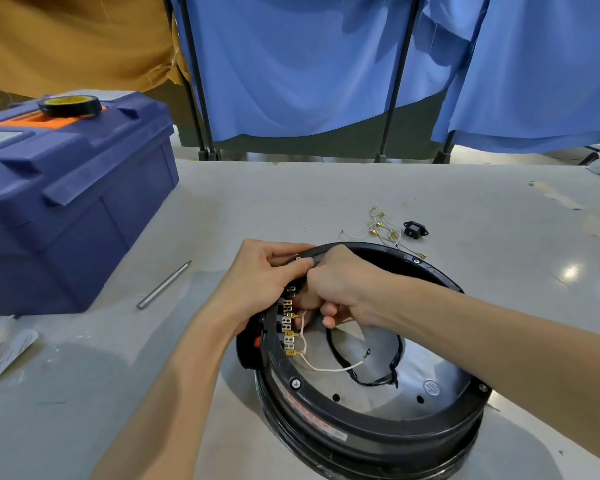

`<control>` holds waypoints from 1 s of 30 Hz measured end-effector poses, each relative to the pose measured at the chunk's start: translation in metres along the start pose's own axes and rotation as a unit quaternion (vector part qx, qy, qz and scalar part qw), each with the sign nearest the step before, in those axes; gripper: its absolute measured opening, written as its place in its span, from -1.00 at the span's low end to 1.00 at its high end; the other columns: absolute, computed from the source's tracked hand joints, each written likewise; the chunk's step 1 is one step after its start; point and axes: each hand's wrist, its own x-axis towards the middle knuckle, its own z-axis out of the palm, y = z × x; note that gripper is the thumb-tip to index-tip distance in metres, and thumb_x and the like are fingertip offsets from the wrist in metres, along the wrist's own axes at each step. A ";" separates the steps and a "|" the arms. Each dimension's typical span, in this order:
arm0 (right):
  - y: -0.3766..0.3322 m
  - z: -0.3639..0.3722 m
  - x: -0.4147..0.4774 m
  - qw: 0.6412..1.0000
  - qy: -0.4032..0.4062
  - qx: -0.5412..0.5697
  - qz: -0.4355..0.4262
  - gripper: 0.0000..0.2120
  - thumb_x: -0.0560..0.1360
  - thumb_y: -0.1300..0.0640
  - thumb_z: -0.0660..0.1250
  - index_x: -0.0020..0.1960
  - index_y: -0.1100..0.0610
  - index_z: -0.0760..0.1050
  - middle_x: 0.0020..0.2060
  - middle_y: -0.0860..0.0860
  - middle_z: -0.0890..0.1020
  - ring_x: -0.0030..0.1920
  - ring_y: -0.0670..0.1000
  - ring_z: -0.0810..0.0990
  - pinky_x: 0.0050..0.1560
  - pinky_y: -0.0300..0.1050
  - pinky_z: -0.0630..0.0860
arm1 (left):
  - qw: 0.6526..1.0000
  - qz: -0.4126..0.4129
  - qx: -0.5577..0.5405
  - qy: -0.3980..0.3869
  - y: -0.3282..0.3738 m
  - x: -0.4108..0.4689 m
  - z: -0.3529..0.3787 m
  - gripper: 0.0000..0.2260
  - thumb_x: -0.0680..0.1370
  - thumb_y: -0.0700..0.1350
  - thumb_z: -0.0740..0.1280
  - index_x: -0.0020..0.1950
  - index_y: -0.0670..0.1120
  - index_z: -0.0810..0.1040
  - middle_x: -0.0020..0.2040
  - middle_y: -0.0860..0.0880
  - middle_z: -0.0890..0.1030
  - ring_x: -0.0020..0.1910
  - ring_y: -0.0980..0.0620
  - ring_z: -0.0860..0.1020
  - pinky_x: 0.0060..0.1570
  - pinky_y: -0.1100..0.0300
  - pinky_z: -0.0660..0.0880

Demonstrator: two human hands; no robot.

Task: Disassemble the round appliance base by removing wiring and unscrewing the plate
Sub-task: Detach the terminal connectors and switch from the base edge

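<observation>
The fingers (281,249) of the left hand (260,275) were curled over the far rim of the round black plastic appliance base (378,441), thumb pressed flat on top of it, gripping it. The right hand (343,285) reached down inside the ring, its fingers tightly curled just beside the row of brass and silver terminal tabs (288,329); I could not tell whether they pinched anything. A thin white wire (326,368) ran from the tabs across the shiny silver metal plate (378,400), ending near a black wire loop (364,382). The base sat on the pale grey table (291,195). Behind it lay loose brass-tipped wires (381,230) and a small black socket (415,230); to the left, a slim metal rod (163,285) and a big blue plastic toolbox (77,209)
</observation>
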 end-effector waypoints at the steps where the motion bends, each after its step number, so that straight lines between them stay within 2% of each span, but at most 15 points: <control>1: -0.001 0.002 0.000 1.000 0.017 -0.023 -0.013 -0.82 0.41 0.48 0.18 -0.31 0.31 0.47 -0.55 0.16 0.56 -0.73 -0.10 0.26 -0.63 -0.34 0.32 | 1.000 0.004 0.003 -0.002 0.000 0.000 0.000 -0.81 0.51 -0.23 0.40 0.10 -0.10 0.67 -0.10 0.02 0.73 -0.07 0.15 0.68 -0.05 0.30 0.58; 5: -0.003 0.007 -0.001 0.995 0.022 -0.090 -0.026 -0.79 0.39 0.46 0.10 -0.36 0.29 0.41 -0.66 0.10 0.50 -0.73 -0.06 0.27 -0.64 -0.33 0.28 | 1.000 0.013 0.010 -0.009 0.000 -0.001 -0.001 -0.83 0.50 -0.22 0.40 0.06 -0.04 0.68 -0.12 0.06 0.73 -0.08 0.19 0.67 -0.10 0.36 0.56; 10: -0.001 0.014 0.001 0.991 0.077 -0.103 -0.038 -0.78 0.33 0.41 0.10 -0.45 0.27 0.40 -0.74 0.07 0.41 -0.73 -0.02 0.25 -0.63 -0.34 0.24 | 1.000 0.010 0.005 -0.014 0.000 -0.001 -0.002 -0.82 0.50 -0.21 0.41 -0.03 0.06 0.69 -0.14 0.06 0.73 -0.10 0.16 0.68 -0.16 0.34 0.57; 17: -0.001 0.016 0.003 0.988 0.108 -0.101 -0.039 -0.84 0.33 0.40 0.14 -0.35 0.27 0.45 -0.68 0.09 0.42 -0.69 0.00 0.32 -0.63 -0.36 0.26 | 1.000 0.015 0.008 -0.018 -0.002 0.000 -0.003 -0.83 0.50 -0.21 0.41 0.00 0.03 0.69 -0.12 0.05 0.73 -0.06 0.15 0.68 -0.09 0.32 0.58; 19: 0.003 0.013 0.000 0.990 0.097 -0.102 -0.030 -0.81 0.33 0.40 0.16 -0.39 0.28 0.47 -0.69 0.09 0.42 -0.71 0.00 0.30 -0.64 -0.37 0.24 | 1.000 0.012 0.003 -0.019 -0.002 0.001 -0.002 -0.83 0.50 -0.22 0.41 0.00 0.03 0.68 -0.12 0.05 0.73 -0.07 0.13 0.68 -0.09 0.31 0.59; 21: 0.006 0.009 -0.002 0.993 0.082 -0.085 -0.016 -0.78 0.36 0.41 0.16 -0.43 0.28 0.46 -0.61 0.13 0.48 -0.65 0.02 0.31 -0.62 -0.37 0.22 | 1.000 0.004 -0.006 -0.020 -0.002 0.002 -0.002 -0.82 0.51 -0.24 0.40 0.00 0.02 0.68 -0.13 0.03 0.73 -0.09 0.10 0.69 -0.12 0.30 0.59; 23: 0.008 0.003 -0.004 0.995 0.068 -0.069 -0.006 -0.77 0.41 0.40 0.18 -0.39 0.30 0.47 -0.59 0.12 0.50 -0.66 -0.01 0.30 -0.62 -0.36 0.20 | 1.000 0.001 -0.014 -0.018 -0.002 0.002 -0.002 -0.82 0.51 -0.25 0.39 0.01 -0.01 0.67 -0.13 0.00 0.73 -0.11 0.08 0.69 -0.15 0.29 0.59; 25: 0.007 -0.002 -0.004 0.997 0.053 -0.060 -0.013 -0.83 0.45 0.39 0.21 -0.30 0.34 0.49 -0.66 0.10 0.46 -0.73 -0.05 0.25 -0.63 -0.37 0.21 | 1.000 0.000 -0.012 -0.017 -0.001 0.001 0.000 -0.82 0.51 -0.25 0.39 0.05 -0.04 0.67 -0.14 0.00 0.73 -0.12 0.08 0.69 -0.18 0.31 0.58; 27: 0.005 -0.005 -0.006 0.997 0.021 -0.063 -0.029 -0.82 0.47 0.39 0.26 -0.31 0.36 0.48 -0.66 0.12 0.48 -0.75 -0.07 0.20 -0.65 -0.35 0.23 | 1.000 -0.003 -0.010 -0.019 0.000 0.000 -0.001 -0.81 0.52 -0.26 0.38 0.08 -0.07 0.67 -0.14 0.00 0.73 -0.13 0.09 0.69 -0.19 0.32 0.57; 30: 0.003 -0.012 -0.013 0.990 -0.029 -0.121 -0.060 -0.76 0.51 0.35 0.30 -0.33 0.35 0.49 -0.59 0.10 0.56 -0.72 -0.07 0.30 -0.66 -0.37 0.24 | 1.000 0.000 -0.002 -0.022 0.001 0.000 -0.001 -0.80 0.52 -0.26 0.37 0.09 -0.07 0.67 -0.13 0.00 0.73 -0.11 0.09 0.69 -0.15 0.30 0.58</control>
